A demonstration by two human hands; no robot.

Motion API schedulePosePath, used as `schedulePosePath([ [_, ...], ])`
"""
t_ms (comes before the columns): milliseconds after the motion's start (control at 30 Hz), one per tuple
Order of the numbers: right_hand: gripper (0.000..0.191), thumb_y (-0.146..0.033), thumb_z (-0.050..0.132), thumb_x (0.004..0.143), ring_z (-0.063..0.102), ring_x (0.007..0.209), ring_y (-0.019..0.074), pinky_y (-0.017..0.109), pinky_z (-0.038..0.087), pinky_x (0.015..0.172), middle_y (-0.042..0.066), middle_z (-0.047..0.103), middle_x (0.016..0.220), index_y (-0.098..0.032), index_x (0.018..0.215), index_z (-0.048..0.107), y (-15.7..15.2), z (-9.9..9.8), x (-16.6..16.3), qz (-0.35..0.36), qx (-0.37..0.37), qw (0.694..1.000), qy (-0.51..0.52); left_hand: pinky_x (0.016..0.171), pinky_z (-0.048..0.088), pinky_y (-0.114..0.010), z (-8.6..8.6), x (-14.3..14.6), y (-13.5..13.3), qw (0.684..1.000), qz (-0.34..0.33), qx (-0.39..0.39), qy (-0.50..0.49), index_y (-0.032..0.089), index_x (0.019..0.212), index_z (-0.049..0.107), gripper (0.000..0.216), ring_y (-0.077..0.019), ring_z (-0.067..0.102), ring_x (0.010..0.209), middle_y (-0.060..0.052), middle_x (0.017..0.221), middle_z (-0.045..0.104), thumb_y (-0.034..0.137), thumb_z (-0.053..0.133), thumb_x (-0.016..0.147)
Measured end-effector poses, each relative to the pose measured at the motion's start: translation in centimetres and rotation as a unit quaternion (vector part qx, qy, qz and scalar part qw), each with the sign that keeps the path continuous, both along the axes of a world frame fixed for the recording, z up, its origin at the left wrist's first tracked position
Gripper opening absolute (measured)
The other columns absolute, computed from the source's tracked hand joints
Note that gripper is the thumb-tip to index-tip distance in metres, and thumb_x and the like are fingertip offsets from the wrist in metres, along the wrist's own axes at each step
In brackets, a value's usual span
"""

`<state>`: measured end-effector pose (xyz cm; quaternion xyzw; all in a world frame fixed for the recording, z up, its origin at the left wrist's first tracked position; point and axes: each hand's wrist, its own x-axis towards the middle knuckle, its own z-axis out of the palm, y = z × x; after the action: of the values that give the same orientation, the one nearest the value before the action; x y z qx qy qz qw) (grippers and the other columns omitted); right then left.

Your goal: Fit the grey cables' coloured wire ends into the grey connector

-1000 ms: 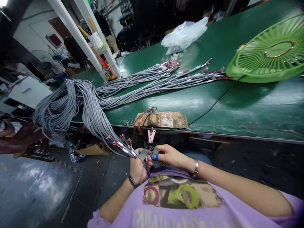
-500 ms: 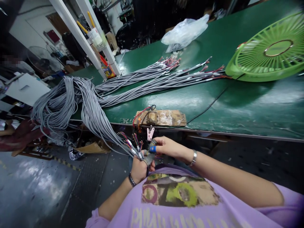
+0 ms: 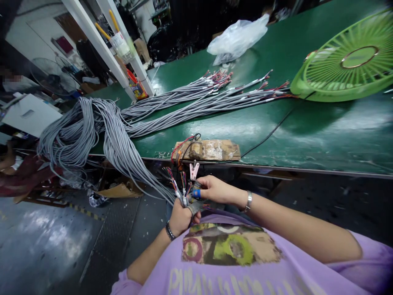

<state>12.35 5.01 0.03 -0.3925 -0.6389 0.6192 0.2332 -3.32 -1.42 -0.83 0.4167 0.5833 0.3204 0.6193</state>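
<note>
My left hand [image 3: 181,216] is closed round the ends of a few grey cables [image 3: 123,151] that hang off the table edge; their coloured stripped wires [image 3: 178,182] stick up from my fist. My right hand [image 3: 215,189], with blue tape on one fingertip, pinches those wire ends just above my left hand. A pink clip [image 3: 193,169] hangs from the table edge right above both hands, below a small taped wooden block [image 3: 211,150] with red and black leads.
The green table [image 3: 307,131] carries rows of grey cables with stripped ends [image 3: 215,96], a green fan grille [image 3: 344,69], a clear plastic bag [image 3: 238,37] and a black cord. White shelf posts [image 3: 101,49] stand at the back left. Cable loops spill off the left edge.
Both hands have risen toward the pink clip. The wire ends in my left fist have swung from pointing left to pointing upward, and my right hand has closed in on them.
</note>
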Motion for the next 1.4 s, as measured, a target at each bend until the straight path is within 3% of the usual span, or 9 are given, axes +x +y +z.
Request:
schedulePosePath([
  [267,0.028,-0.039,0.065,0.064,0.048,0.060,0.0116,0.024,0.041,0.058,-0.001,0.058,0.065,-0.013,0.072,0.060,0.4,0.0,1.5,0.058,-0.040,0.997,0.016,0.032,0.034,-0.017,-0.3,0.0,-0.1,0.999,0.028,0.017,-0.039,0.015,0.054,0.052,0.021,-0.0078,0.046,0.031,0.002,0.041,0.054,0.027,0.064,0.066],
  [867,0.011,-0.024,0.059,0.064,0.049,0.057,0.0105,0.021,0.038,0.053,-0.002,0.059,0.062,-0.014,0.066,0.061,0.1,-0.1,0.3,0.028,0.008,1.000,0.009,0.033,0.033,-0.019,0.6,0.4,0.2,1.000,-0.003,-0.002,-0.009,0.015,0.048,0.052,0.024,-0.0079,0.045,0.030,0.001,0.039,0.052,0.030,0.065,0.061],
  [1033,0.022,-0.035,0.062,0.068,0.046,0.057,0.0098,0.022,0.037,0.053,-0.002,0.056,0.061,-0.013,0.066,0.059,0.1,0.0,0.2,0.003,0.010,1.000,0.020,0.032,0.033,-0.019,-0.2,0.5,0.2,0.998,0.048,-0.004,-0.033,0.015,0.055,0.054,0.020,-0.0080,0.044,0.030,0.002,0.040,0.054,0.029,0.065,0.062],
  [1100,0.031,-0.044,0.062,0.069,0.044,0.056,0.0091,0.022,0.036,0.052,-0.003,0.054,0.059,-0.014,0.066,0.057,0.0,0.0,0.5,-0.024,-0.023,0.998,0.047,0.033,0.033,-0.018,-0.4,0.5,0.3,0.995,0.083,0.005,-0.055,0.015,0.056,0.053,0.021,-0.0072,0.043,0.029,0.003,0.040,0.053,0.030,0.065,0.063],
  [1267,0.044,-0.056,0.067,0.063,0.052,0.061,0.0107,0.023,0.040,0.055,0.003,0.061,0.074,-0.015,0.076,0.058,-0.5,-0.1,1.3,-0.066,-0.196,0.971,0.121,0.033,0.034,-0.017,-0.4,0.6,0.5,0.984,0.152,0.019,-0.094,0.016,0.058,0.051,0.026,-0.0069,0.043,0.030,0.004,0.040,0.053,0.035,0.068,0.062],
  [1400,0.042,-0.052,0.071,0.060,0.049,0.056,0.0093,0.022,0.038,0.052,-0.001,0.057,0.064,-0.015,0.072,0.054,-0.9,-0.2,0.7,-0.057,-0.197,0.973,0.104,0.033,0.034,-0.017,-0.6,0.7,0.6,0.983,0.155,0.033,-0.097,0.015,0.058,0.051,0.029,-0.0066,0.044,0.031,0.004,0.041,0.052,0.038,0.069,0.063],
])
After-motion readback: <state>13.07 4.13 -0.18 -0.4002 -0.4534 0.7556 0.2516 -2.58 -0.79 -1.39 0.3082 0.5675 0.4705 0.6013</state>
